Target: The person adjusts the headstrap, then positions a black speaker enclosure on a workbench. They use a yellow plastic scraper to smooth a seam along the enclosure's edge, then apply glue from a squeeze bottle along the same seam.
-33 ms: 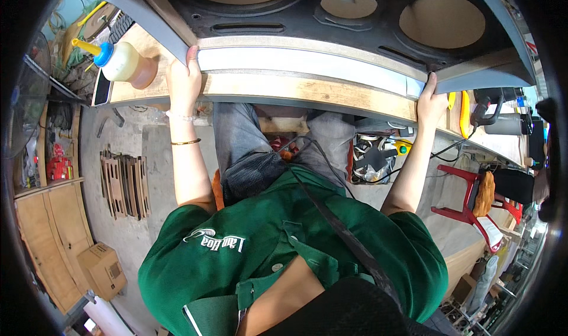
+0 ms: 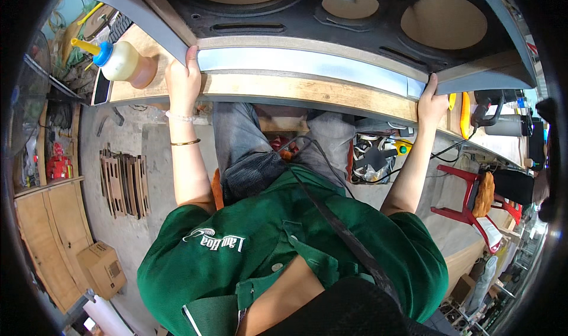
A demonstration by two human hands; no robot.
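Gripping the near edge of a long grey upholstered panel (image 2: pixel 307 63), a person in a green shirt stands at a wooden workbench (image 2: pixel 307 90), hands set well apart. The left hand (image 2: pixel 184 78) curls over the panel's edge near its left end, fingers on top, forearm stretched straight out with a pale bead bracelet and a thin gold bangle at the wrist. The right hand (image 2: pixel 432 102) clamps the same edge near the right end, thumb up along the grey strip, elbow slightly bent. The panel lies flat on the bench with its long axis running left to right across the view, its black face with round cut-out holes (image 2: pixel 444 19) stretching away from the person.

A cream-coloured squeeze bottle with a blue collar and yellow nozzle (image 2: pixel 121 60) lies on the bench just left of the left hand, nozzle pointing up-left. A brown cardboard box (image 2: pixel 103 268) sits on the concrete floor at lower left, near a wooden cabinet (image 2: pixel 50 229). A red plastic stool (image 2: pixel 467 197) stands at right, under the bench edge.
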